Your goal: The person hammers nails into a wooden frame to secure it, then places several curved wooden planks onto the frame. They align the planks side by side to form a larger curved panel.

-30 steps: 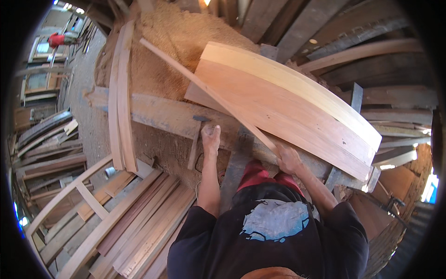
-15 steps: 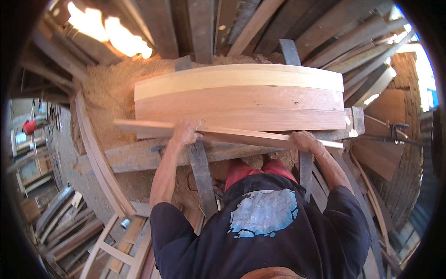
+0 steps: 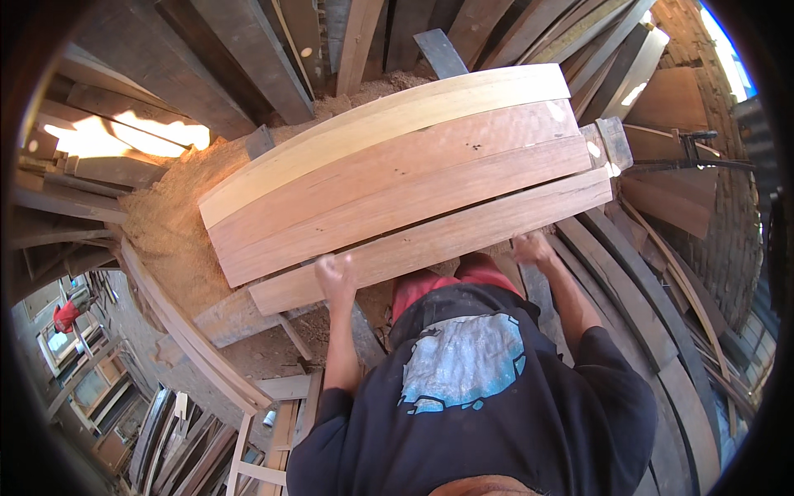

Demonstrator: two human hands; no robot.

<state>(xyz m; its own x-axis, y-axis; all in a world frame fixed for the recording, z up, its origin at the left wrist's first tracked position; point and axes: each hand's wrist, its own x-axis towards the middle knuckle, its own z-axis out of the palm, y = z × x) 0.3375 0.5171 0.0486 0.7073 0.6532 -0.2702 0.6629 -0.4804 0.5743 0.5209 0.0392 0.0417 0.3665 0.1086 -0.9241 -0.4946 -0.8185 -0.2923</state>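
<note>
A long reddish-brown wooden board [image 3: 447, 231] lies broad face up along the near side of a wider wooden panel [image 3: 397, 178]. A narrow dark gap runs between the two. My left hand [image 3: 337, 279] is closed on the board's near edge, left of its middle, slightly blurred. Toward the board's right end, my right hand [image 3: 533, 248] is closed at the same edge, its fingertips partly hidden. The panel has a pale yellow strip [image 3: 397, 124] along its curved far edge and reddish strips nearer me.
Timber supports [image 3: 227, 321] lie under the boards, with a wooden block [image 3: 608, 145] at the right end. Sawdust [image 3: 178, 219] is heaped at left. Curved planks [image 3: 186, 331] stand at lower left, more planks [image 3: 628, 306] at right. Boards lean along the back.
The board, earlier tilted on its edge, now lies broad face up beside the panel. Both hands remain at its near edge. The whole view has turned, so the panel slants up to the right.
</note>
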